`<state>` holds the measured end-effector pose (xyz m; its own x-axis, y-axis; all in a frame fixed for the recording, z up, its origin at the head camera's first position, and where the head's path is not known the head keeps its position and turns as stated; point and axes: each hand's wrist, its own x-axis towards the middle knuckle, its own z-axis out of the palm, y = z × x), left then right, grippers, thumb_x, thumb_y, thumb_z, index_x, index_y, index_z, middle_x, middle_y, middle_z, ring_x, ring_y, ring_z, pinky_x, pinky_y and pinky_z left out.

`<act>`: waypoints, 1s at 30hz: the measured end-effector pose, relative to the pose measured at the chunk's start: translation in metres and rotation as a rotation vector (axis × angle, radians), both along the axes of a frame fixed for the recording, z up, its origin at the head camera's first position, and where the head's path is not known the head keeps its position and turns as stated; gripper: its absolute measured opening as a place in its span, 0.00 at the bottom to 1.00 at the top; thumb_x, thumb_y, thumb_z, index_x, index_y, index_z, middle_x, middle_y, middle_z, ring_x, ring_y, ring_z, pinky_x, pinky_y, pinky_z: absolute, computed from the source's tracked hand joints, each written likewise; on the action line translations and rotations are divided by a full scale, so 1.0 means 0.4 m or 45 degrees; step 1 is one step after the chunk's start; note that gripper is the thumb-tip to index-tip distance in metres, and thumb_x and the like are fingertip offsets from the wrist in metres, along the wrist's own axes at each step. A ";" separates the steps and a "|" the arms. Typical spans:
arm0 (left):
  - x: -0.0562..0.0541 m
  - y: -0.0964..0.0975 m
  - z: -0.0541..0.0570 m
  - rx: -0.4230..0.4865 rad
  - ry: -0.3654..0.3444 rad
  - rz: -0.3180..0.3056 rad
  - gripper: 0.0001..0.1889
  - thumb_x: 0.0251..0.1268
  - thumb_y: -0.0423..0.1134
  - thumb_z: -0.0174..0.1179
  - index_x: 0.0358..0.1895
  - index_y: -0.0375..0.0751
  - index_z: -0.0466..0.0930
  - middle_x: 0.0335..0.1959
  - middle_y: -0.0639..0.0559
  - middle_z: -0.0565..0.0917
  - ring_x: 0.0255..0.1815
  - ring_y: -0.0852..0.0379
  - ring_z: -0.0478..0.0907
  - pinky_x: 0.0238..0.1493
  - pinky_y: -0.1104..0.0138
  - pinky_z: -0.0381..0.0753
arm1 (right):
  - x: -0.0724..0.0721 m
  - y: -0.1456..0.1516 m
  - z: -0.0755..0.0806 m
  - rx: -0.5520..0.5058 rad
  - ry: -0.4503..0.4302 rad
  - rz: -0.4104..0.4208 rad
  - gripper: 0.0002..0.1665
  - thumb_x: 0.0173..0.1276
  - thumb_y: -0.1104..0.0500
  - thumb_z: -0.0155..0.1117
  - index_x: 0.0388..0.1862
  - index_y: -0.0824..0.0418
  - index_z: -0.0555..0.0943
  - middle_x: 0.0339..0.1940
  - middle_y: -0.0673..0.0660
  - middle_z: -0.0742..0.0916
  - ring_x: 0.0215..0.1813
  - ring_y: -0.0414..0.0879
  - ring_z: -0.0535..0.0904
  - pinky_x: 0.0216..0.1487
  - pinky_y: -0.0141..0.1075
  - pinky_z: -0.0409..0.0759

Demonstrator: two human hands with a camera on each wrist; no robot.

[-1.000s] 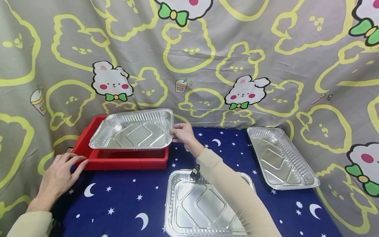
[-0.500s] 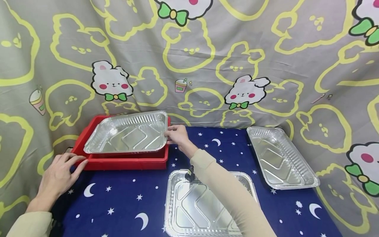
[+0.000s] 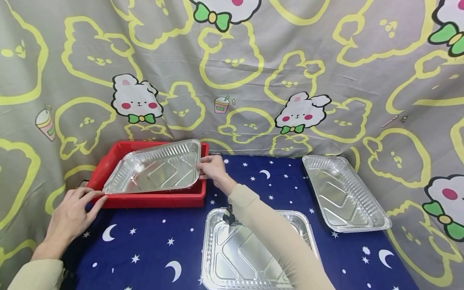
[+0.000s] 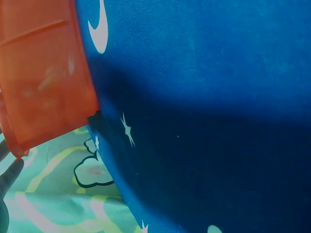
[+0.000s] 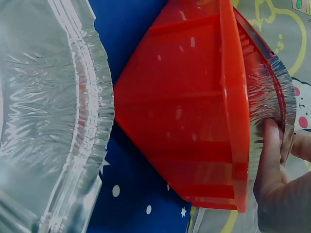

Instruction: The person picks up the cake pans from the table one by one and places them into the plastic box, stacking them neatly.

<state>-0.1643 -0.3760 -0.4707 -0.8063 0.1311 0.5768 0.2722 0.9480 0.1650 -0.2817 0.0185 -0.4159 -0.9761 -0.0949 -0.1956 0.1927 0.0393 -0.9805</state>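
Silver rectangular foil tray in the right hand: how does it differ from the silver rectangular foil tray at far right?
The held tray tilts over the red plastic bin, right end raised; the far-right tray lies flat on the blue star-patterned cloth. The right hand grips the held tray; no hand touches the far-right tray. Both have ribbed foil walls.

Foil tray (image 3: pixel 156 171) tilted into red bin (image 3: pixel 156 201)

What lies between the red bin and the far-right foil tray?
In the head view, the right hand and wrist, beside the red bin, pinching a tilted foil tray; then blue patterned cloth up to the far-right tray.
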 end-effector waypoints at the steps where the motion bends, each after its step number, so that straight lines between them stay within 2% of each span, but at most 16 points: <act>1: 0.000 -0.001 -0.001 -0.001 -0.005 0.002 0.16 0.53 0.35 0.76 0.46 0.40 0.87 0.46 0.36 0.82 0.49 0.34 0.74 0.46 0.38 0.76 | 0.001 -0.002 -0.001 -0.001 -0.002 0.000 0.20 0.65 0.72 0.66 0.56 0.76 0.82 0.28 0.61 0.88 0.24 0.42 0.85 0.22 0.28 0.85; 4: 0.000 -0.002 -0.003 -0.001 -0.012 0.007 0.16 0.54 0.35 0.75 0.47 0.39 0.87 0.46 0.36 0.82 0.49 0.34 0.74 0.46 0.38 0.76 | 0.005 -0.009 -0.004 -0.004 -0.007 -0.003 0.21 0.65 0.73 0.65 0.57 0.77 0.81 0.24 0.56 0.85 0.23 0.40 0.84 0.21 0.27 0.84; 8: 0.000 -0.004 -0.005 -0.003 -0.027 0.018 0.15 0.55 0.36 0.75 0.47 0.38 0.87 0.46 0.35 0.82 0.49 0.34 0.73 0.46 0.37 0.76 | 0.005 -0.016 -0.009 0.014 -0.013 -0.016 0.20 0.65 0.72 0.66 0.57 0.76 0.82 0.24 0.54 0.85 0.22 0.39 0.83 0.21 0.26 0.83; 12: 0.001 -0.003 -0.003 -0.010 -0.046 0.030 0.16 0.55 0.36 0.75 0.48 0.38 0.87 0.47 0.34 0.82 0.49 0.34 0.73 0.46 0.36 0.76 | 0.002 -0.018 -0.006 0.046 -0.025 -0.005 0.18 0.66 0.71 0.69 0.55 0.74 0.83 0.28 0.58 0.87 0.24 0.41 0.84 0.21 0.27 0.84; 19: 0.003 -0.002 -0.001 -0.010 -0.046 0.029 0.16 0.56 0.35 0.74 0.48 0.39 0.87 0.47 0.34 0.82 0.50 0.34 0.73 0.46 0.36 0.77 | -0.004 -0.013 -0.008 0.083 -0.047 0.028 0.18 0.69 0.68 0.72 0.55 0.72 0.84 0.41 0.69 0.93 0.26 0.42 0.86 0.25 0.30 0.87; 24: 0.003 -0.001 0.003 -0.006 -0.030 0.025 0.16 0.55 0.35 0.75 0.48 0.40 0.87 0.47 0.35 0.82 0.49 0.34 0.73 0.45 0.36 0.77 | -0.006 -0.006 -0.007 0.078 -0.050 0.046 0.18 0.69 0.67 0.72 0.56 0.72 0.84 0.41 0.69 0.93 0.25 0.41 0.87 0.26 0.32 0.88; 30: 0.004 0.002 0.001 -0.009 -0.037 0.024 0.16 0.55 0.35 0.74 0.48 0.40 0.87 0.47 0.34 0.81 0.49 0.34 0.73 0.45 0.36 0.77 | -0.004 0.008 -0.001 0.064 -0.064 0.070 0.18 0.68 0.68 0.72 0.56 0.72 0.84 0.45 0.72 0.92 0.29 0.46 0.90 0.28 0.34 0.89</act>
<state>-0.1627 -0.3754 -0.4701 -0.8249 0.1194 0.5526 0.2494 0.9541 0.1661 -0.2833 0.0219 -0.4163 -0.9585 -0.1368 -0.2501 0.2378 0.0998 -0.9662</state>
